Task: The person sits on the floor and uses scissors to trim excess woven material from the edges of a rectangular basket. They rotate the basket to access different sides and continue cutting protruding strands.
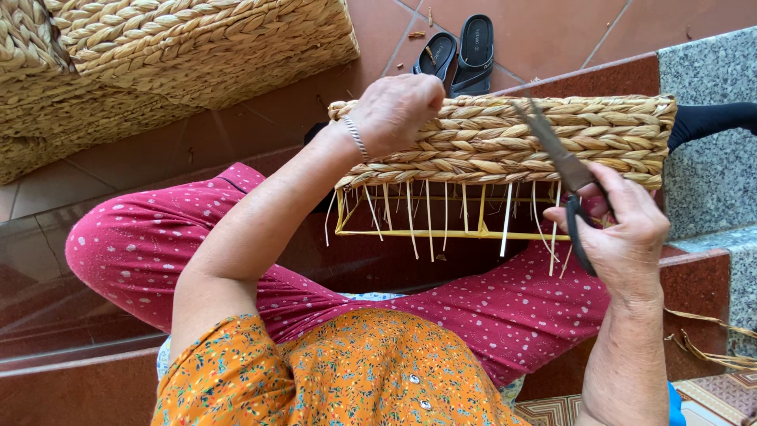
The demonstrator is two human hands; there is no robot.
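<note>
A half-woven straw basket (505, 138) lies on its side across my lap, its braided wall toward me. Below the weave show the bare yellow wire frame (441, 233) and several loose pale strands hanging down. My left hand (398, 110) is closed over the basket's upper left rim and holds it steady. My right hand (623, 225) grips dark scissors (561, 162) by the handles at the basket's right side. The blades point up and left across the woven wall.
Finished woven baskets (158, 55) are stacked at the upper left on the tiled floor. A pair of black sandals (461, 47) lies beyond the basket. A grey stone step (710, 181) rises on the right, with loose dry strands (714, 347) beside it.
</note>
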